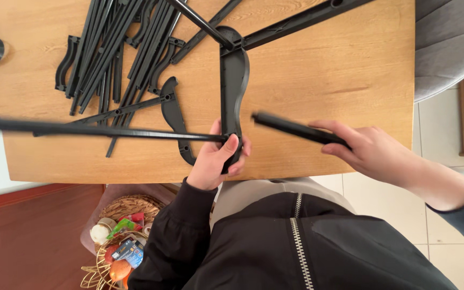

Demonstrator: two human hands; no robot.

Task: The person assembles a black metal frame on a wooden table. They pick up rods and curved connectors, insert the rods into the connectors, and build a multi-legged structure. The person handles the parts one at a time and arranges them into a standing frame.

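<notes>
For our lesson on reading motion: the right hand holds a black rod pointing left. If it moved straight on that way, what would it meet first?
Probably the curved black bracket gripped by the left hand; the rod in the right hand ends just short of it, though depth is unclear.

Your single head camera looks straight down, close over the wooden table, your own jacket filling the lower edge.

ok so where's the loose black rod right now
In the head view the black rod is in the right hand, over the wooden table, right of the curved black bracket gripped by the left hand.
</notes>
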